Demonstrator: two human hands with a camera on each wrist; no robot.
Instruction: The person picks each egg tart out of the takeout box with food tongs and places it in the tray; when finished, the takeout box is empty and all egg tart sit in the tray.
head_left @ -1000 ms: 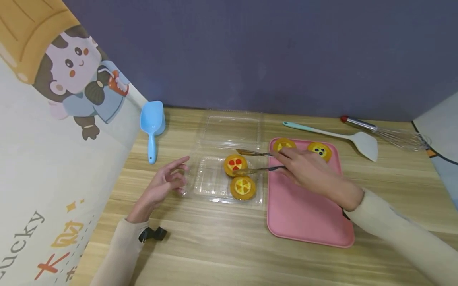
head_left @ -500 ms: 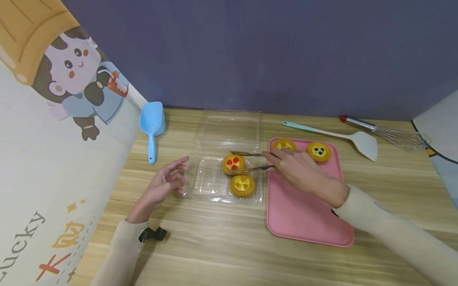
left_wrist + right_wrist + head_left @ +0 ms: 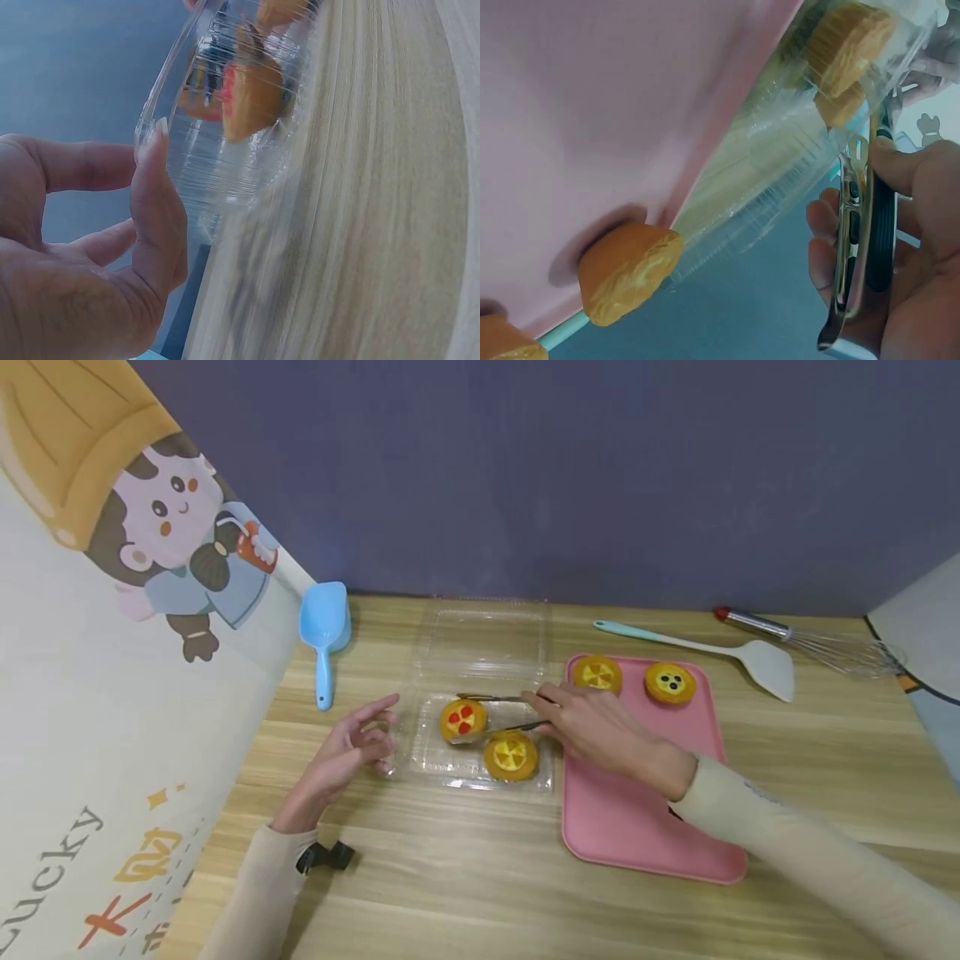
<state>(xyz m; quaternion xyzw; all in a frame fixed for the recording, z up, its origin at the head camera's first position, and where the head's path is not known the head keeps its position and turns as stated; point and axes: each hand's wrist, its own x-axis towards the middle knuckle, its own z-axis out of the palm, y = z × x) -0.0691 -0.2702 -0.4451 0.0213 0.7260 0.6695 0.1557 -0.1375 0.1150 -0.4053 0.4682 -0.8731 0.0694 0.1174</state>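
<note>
My right hand [image 3: 600,727] grips metal tongs [image 3: 881,232] with dark handle grips. In the head view the tongs' arms lie on either side of a tart with red fruit [image 3: 462,718], inside a clear plastic container [image 3: 430,760]. A tart with yellow wedges [image 3: 511,756] sits in the container's front right part, close to the red-topped one. At the container's left edge, my left hand [image 3: 347,752] pinches the rim between thumb and finger, seen closely in the left wrist view. The container's lid [image 3: 483,639] lies open toward the wall.
Right of the container lies a pink tray [image 3: 637,827] with a yellow-wedge tart [image 3: 597,674] and a blueberry-topped tart [image 3: 670,682] at its far end. Behind it are a spatula [image 3: 765,668] and a whisk [image 3: 765,625]. A blue scoop [image 3: 325,618] lies at the back left.
My right hand has moved left with the tongs, and the red-topped tart has shifted left within the container. The left hand stays at the rim.
</note>
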